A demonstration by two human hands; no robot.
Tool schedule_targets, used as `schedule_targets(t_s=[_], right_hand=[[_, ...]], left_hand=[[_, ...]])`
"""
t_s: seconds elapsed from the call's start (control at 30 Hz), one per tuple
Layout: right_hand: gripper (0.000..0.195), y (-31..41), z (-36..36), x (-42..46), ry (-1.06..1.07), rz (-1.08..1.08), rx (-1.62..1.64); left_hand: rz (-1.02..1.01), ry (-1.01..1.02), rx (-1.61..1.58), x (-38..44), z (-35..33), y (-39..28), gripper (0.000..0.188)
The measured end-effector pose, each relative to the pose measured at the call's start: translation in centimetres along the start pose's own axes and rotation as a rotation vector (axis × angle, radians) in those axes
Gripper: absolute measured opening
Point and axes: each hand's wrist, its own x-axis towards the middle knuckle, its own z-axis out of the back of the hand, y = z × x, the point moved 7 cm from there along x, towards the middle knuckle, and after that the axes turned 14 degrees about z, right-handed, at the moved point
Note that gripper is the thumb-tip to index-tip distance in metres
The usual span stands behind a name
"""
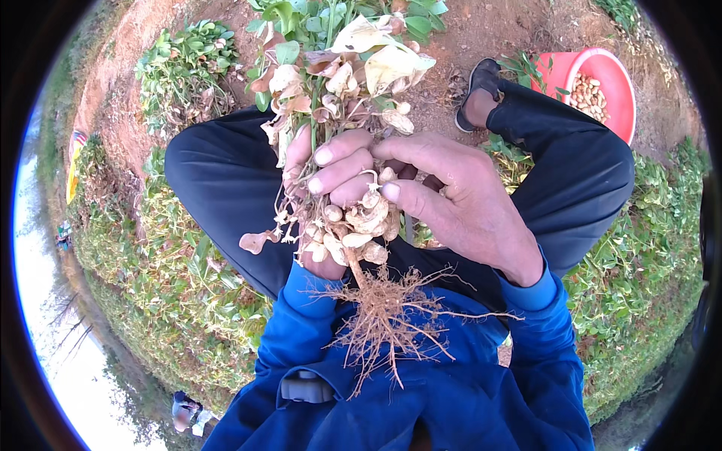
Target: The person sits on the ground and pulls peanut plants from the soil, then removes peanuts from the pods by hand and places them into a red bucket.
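Observation:
An uprooted peanut plant (369,217) hangs before me, roots towards my body and leaves pointing away. My left hand (341,166) is wrapped around its stems, just on the leafy side of a cluster of pale pods. From the right, my right hand (468,203) reaches in, with thumb and forefinger at the edge of that cluster. A small pod lies between those two fingertips; whether they grip it is unclear, and the other fingers are partly hidden. Thin brown roots (389,315) spread over my blue jacket. Dry yellow leaves (389,62) mix with green ones at the far end.
A pink bucket (612,67) lies tilted beyond my knee at right, with shelled-looking tan peanut pods (588,97) inside. Another leafy plant heap (183,70) rests on bare soil at upper left. Low crops grow on both sides. Another person (186,411) is far off at lower left.

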Motion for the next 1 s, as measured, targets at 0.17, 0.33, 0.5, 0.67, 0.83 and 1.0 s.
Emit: schedule_targets(t_s=[0.17, 0.33, 0.5, 0.67, 0.83, 1.0], right_hand=[[0.023, -1.3, -1.0, -0.9, 0.016, -0.306, 0.201], [0.017, -1.5, -0.9, -2.1, -0.196, -0.261, 0.153], [0.014, -2.5, 1.4, -2.4, -0.614, -0.339, 0.609], [0.015, -0.3, 4.1, -2.0, -0.595, -0.287, 0.489], [0.023, 1.5, -2.5, -3.9, -0.161, -0.225, 0.663], [0.032, 1.9, -3.0, -3.5, -0.167, -0.067, 0.151]], left_hand=[[0.007, 0.009, -0.072, -0.4, -0.2, 0.1, 0.034], [-0.051, -0.017, -0.177, -0.3, -0.4, -0.2, 0.031], [0.005, 0.002, -0.078, -0.6, -0.2, 0.3, 0.032], [-0.045, 0.002, -0.002, -1.8, -0.1, -0.9, 0.031], [-0.041, -0.001, -0.002, -1.1, 0.0, -1.2, 0.032], [-0.048, -0.138, 0.056, -1.3, 0.4, -1.4, 0.031]])
